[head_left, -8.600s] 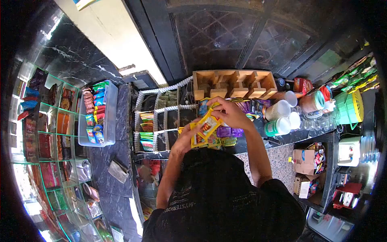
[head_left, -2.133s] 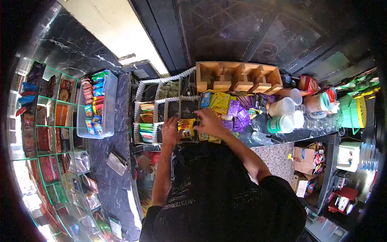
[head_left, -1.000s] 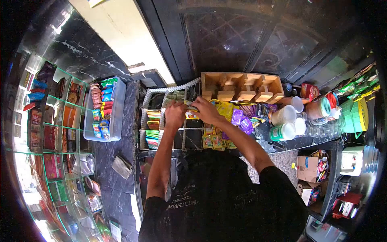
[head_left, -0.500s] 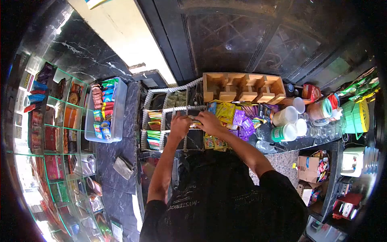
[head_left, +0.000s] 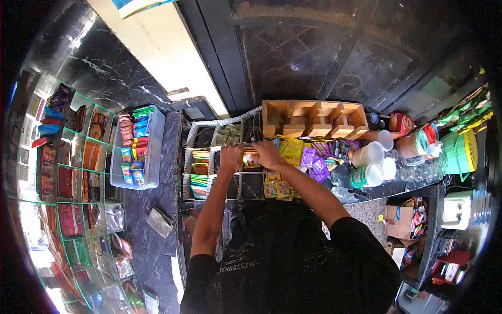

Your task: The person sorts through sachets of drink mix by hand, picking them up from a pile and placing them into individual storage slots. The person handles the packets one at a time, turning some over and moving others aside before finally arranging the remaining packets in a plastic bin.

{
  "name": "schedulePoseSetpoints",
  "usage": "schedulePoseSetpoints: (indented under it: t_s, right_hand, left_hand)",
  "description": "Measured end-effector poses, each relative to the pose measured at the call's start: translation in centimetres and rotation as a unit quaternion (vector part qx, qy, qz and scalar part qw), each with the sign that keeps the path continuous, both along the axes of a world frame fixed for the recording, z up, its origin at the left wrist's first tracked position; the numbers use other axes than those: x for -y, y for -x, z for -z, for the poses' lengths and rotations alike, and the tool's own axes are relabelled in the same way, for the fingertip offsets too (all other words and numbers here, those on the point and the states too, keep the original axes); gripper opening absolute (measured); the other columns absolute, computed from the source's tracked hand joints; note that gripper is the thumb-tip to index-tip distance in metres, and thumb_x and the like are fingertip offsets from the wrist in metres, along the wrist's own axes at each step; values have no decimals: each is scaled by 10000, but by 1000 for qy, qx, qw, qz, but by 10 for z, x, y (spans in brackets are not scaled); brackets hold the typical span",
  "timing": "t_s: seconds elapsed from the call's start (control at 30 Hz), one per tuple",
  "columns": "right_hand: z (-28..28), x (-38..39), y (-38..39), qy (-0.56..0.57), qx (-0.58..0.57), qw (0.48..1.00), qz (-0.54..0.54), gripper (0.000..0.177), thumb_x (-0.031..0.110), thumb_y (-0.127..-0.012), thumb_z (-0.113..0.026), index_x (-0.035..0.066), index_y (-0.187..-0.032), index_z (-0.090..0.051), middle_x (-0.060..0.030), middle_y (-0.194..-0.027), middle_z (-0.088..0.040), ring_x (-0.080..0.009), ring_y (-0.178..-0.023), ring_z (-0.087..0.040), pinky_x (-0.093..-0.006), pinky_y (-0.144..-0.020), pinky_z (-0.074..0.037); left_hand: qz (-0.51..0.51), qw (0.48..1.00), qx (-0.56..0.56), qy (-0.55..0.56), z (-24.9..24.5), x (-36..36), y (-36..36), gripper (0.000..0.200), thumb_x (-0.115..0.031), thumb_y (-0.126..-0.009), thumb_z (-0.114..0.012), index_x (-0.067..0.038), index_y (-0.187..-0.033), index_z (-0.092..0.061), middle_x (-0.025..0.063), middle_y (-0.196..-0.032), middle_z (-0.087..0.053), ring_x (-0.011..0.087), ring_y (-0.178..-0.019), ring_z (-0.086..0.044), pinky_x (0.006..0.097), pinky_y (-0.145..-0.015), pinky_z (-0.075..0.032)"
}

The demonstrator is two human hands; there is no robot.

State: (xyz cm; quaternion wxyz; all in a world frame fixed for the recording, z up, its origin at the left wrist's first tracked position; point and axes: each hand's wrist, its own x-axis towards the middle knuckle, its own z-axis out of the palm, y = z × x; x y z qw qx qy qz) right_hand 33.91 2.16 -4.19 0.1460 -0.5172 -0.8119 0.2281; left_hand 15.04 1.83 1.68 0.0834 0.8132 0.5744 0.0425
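My left hand (head_left: 231, 157) and my right hand (head_left: 269, 155) are close together over a white-rimmed divided organizer (head_left: 210, 172). Both are closed, with fingers curled at the two ends of a small bundle of yellow-orange sachets (head_left: 251, 159) between them. The fingertips are partly hidden, and the print on the sachets is too small to read. Left of my left hand, upright sachets (head_left: 199, 179) in green, red and yellow fill some compartments. Dark green packets (head_left: 228, 133) lie in a rear compartment. Yellow sachets (head_left: 291, 150) are spread just right of my right hand.
A wooden divided box (head_left: 315, 119) stands behind the yellow sachets. Purple packets (head_left: 316, 163) and plastic jars (head_left: 367, 154) cover the counter to the right. On the left are a clear bin of snack packets (head_left: 149, 170), a folded grey item (head_left: 160, 222) and glass shelves (head_left: 73, 199).
My hands have moved slightly apart, and more of the yellow-orange sachets shows between them. The view has shifted a little.
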Motion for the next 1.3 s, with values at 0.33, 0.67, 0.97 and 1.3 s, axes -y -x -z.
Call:
schedulePoseSetpoints:
  t_s: [0.33,0.67,0.97,1.3]
  right_hand:
    - [-17,39,-8,-103,-45,987,113,543,275,-776,-813,38,-1190,-553,-153,-1117,-574,-364,-1121,-519,-500,-970,-418]
    - [-29,38,7,-134,71,980,129,344,243,-796,-741,30,-1057,-667,-170,-1099,-602,-350,-1140,-520,-493,-950,-426]
    - [0,24,-3,-15,-78,988,129,79,177,-781,-745,113,-828,-743,-114,-980,-623,-357,-1056,-540,-485,-919,-429]
    - [-7,25,-4,-115,-38,979,161,80,232,-794,-765,154,-799,-748,-108,-924,-590,-324,-1006,-518,-468,-914,-431]
  left_hand:
    - [-108,975,153,-119,26,34,0,320,-182,-789,-769,-76,-1078,-681,149,-1046,-631,367,-1015,-603,486,-871,-499]
    - [-126,972,172,-99,41,30,-3,259,-162,-748,-773,-97,-996,-734,131,-1021,-621,343,-1026,-581,460,-907,-499]
    - [-85,986,122,-78,40,18,1,117,-184,-825,-686,-105,-902,-726,141,-1032,-613,354,-1032,-573,488,-855,-489]
    - [-34,994,86,-65,29,1,6,58,-129,-749,-717,-121,-802,-696,112,-1047,-579,343,-1077,-562,508,-821,-488]
